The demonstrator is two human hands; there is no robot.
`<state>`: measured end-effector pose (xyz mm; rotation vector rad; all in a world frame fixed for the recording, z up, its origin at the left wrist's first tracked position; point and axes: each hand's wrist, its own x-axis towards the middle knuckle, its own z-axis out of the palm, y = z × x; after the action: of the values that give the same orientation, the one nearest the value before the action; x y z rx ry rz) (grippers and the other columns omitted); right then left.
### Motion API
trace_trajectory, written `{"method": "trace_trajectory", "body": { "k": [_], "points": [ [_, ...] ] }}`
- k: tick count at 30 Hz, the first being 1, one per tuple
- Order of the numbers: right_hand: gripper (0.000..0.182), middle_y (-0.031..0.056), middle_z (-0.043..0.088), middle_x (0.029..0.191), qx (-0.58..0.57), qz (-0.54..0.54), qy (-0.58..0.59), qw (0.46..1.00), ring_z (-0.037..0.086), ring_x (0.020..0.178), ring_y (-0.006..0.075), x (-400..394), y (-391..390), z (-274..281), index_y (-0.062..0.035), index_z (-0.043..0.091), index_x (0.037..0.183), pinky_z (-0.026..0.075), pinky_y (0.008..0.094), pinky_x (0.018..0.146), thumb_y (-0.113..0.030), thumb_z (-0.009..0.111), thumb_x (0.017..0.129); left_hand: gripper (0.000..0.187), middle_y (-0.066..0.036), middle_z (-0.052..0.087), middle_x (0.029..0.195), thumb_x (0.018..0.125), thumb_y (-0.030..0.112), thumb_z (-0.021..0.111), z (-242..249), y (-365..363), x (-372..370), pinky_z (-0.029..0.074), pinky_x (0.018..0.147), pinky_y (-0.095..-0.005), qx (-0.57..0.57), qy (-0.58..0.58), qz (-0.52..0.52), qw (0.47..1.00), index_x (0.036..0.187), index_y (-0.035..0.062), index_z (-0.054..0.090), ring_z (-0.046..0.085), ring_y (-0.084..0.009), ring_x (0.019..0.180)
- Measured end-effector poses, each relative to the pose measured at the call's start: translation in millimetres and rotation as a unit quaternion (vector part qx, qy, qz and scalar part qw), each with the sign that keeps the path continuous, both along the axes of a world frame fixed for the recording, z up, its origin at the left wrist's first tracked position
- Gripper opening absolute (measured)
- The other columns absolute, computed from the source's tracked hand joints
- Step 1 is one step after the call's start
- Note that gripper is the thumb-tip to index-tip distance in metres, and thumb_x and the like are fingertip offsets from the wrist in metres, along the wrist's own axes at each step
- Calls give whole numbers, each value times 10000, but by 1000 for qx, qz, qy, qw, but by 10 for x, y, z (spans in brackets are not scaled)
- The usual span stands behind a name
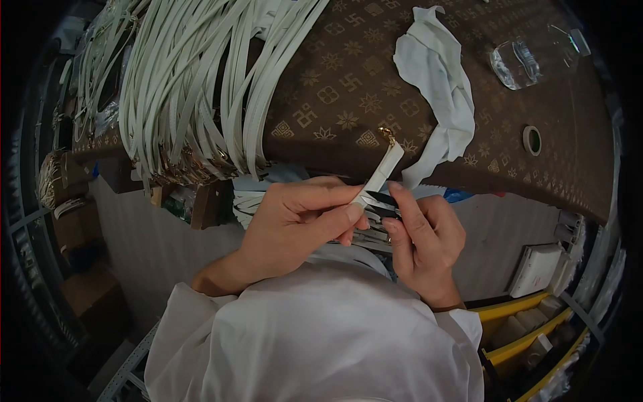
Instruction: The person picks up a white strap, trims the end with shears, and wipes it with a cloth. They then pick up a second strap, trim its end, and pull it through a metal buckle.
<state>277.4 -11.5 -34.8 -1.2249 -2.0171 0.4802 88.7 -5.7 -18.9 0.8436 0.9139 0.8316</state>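
Note:
Between thumb and fingers, my left hand (305, 218) pinches a white strap (384, 167) near its lower part. A gold metal clasp (386, 134) sits at the strap's upper end, over the table edge. My right hand (426, 238) is closed on a small dark tool (383, 204), whose pointed tips touch or nearly touch the strap beside my left fingertips. More white straps (248, 204) lie below and behind my hands, partly hidden by them. A crumpled white cloth (442, 87) lies on the table just beyond my right hand.
Many white straps (194, 80) with gold ends hang over the left edge of the brown patterned table (315, 144). A clear container (514, 65) and a tape roll (532, 140) are at the right. Yellow bins (519, 308) stand at lower right, cardboard boxes (97, 288) at lower left.

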Motion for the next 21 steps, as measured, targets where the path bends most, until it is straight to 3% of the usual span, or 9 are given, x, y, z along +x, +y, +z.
{"method": "trace_trajectory", "body": {
  "k": [21],
  "points": [
    [370,24,416,609,9,-19,-21,1000,417,498,153,11,-43,-21,-63,629,1047,336,271,426,-131,697,690,257,-76,574,874,866,7,497,-4,-20,18,446,593,-194,37,28,-17,999,1111,-41,557,531,-82,666]
  ]
}}
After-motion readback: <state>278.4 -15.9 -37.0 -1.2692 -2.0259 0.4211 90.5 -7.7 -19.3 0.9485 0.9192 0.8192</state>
